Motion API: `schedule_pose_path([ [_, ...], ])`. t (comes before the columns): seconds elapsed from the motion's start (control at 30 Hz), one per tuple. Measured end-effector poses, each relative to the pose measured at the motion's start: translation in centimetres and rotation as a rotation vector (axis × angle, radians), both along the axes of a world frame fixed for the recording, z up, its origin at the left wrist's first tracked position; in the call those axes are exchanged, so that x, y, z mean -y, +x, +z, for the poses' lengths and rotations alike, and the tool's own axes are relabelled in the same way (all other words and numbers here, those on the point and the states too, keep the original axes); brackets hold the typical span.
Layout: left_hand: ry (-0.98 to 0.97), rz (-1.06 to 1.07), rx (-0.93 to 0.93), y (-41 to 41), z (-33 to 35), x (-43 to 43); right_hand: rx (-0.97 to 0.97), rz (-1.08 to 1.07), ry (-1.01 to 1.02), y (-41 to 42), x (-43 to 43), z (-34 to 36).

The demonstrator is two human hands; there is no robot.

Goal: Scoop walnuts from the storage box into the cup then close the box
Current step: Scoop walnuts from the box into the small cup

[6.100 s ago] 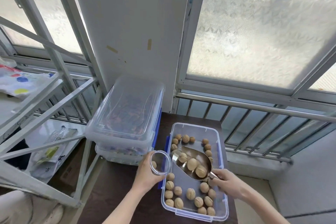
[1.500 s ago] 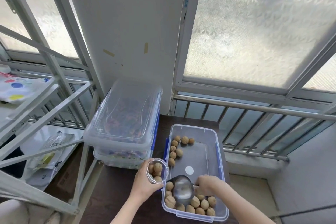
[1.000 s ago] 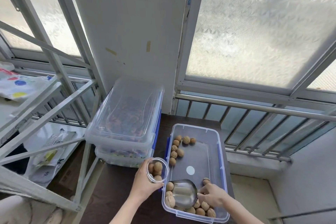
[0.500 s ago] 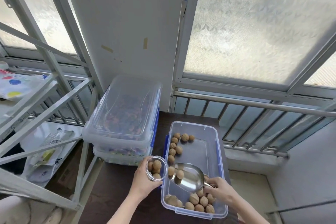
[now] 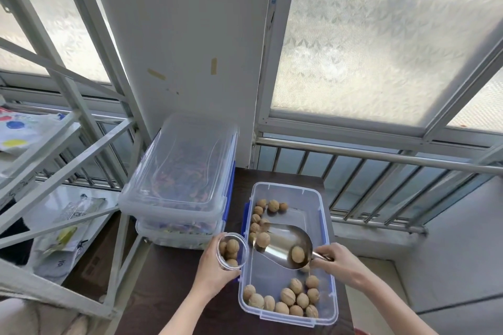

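Note:
An open clear storage box [image 5: 325,250] with blue clips sits on the dark table; several walnuts [image 5: 288,296] lie at its near end and several more at its far left. My left hand [image 5: 211,271] grips a clear cup [image 5: 233,251] with a few walnuts inside, tilted at the box's left rim. My right hand [image 5: 340,262] grips the handle of a metal scoop [image 5: 283,245] raised over the box. One walnut lies deep in the scoop and another sits at its lip, close to the cup's mouth.
Two stacked lidded clear boxes [image 5: 179,179] with dried contents stand left of the open box. A white metal frame [image 5: 68,160] and bags lie further left. A window railing [image 5: 381,160] runs behind; the table [image 5: 168,296] ends just right of the box.
The scoop dipped into the walnuts at the box's near end, then rose and swung left to the cup. The cup holds more walnuts than six seconds ago.

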State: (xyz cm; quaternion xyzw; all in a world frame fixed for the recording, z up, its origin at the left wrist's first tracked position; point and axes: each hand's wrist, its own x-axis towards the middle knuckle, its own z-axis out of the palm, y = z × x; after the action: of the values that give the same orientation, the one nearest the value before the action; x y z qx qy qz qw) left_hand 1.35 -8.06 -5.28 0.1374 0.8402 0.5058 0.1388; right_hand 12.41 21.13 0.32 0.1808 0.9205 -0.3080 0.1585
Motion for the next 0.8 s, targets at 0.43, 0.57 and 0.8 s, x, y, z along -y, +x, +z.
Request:
schedule_pose_path([
  [0.43, -0.013, -0.040, -0.047, -0.2, -0.1, 0.5, 0.115, 0.404, 0.541, -6.6, 7.0, 9.1],
  [0.57, 0.008, -0.004, -0.054, 0.0, 0.1, 0.6, 0.105, 0.357, 0.561, -5.5, 5.6, 10.7],
  [0.8, 0.015, 0.049, -0.044, -0.1, -0.5, 0.9, 0.481, 0.306, 0.538, -2.2, 4.6, 5.5],
])
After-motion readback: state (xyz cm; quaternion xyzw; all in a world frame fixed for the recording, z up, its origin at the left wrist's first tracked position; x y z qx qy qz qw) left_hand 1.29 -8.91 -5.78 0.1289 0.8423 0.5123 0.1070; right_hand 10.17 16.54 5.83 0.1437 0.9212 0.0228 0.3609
